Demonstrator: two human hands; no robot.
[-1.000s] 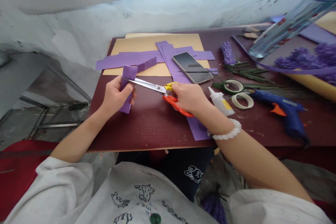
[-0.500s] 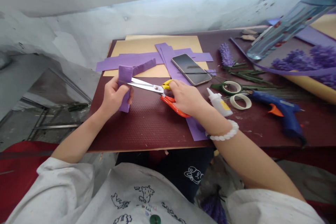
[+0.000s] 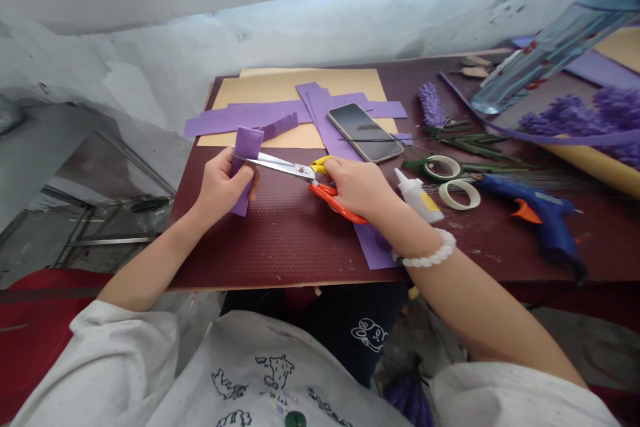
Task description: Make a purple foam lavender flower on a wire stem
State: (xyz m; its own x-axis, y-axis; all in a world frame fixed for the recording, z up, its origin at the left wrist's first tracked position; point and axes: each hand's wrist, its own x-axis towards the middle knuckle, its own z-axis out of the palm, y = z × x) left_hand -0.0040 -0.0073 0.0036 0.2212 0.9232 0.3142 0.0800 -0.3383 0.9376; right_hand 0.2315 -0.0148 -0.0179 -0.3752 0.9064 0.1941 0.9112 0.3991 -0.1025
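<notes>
My left hand point(image 3: 225, 177) pinches a folded purple paper strip point(image 3: 249, 141) between thumb and fingers, held up above the near left of the table. In my right hand point(image 3: 357, 185) are scissors point(image 3: 285, 167) with yellow and red handles. Their blades point left and reach the strip just above my left thumb, one blade crossing in front of it. Whether the blades are fully closed on the strip is hard to tell. Behind the strip, another purple piece point(image 3: 280, 125) lies over longer purple strips point(image 3: 215, 121) and a tan sheet point(image 3: 240, 88).
Right of my hands lie a phone point(image 3: 364, 133), a glue bottle point(image 3: 419, 197), tape rolls point(image 3: 459, 194) and a blue glue gun point(image 3: 545, 213). Purple flowers point(image 3: 560, 117), green stems and a clear blue bottle point(image 3: 540, 53) stand farther right. The table's front edge point(image 3: 290, 285) is near me.
The strip in my left hand has shifted slightly right and tilted. The scissor blades have come closer together across it, and my right hand has moved slightly right.
</notes>
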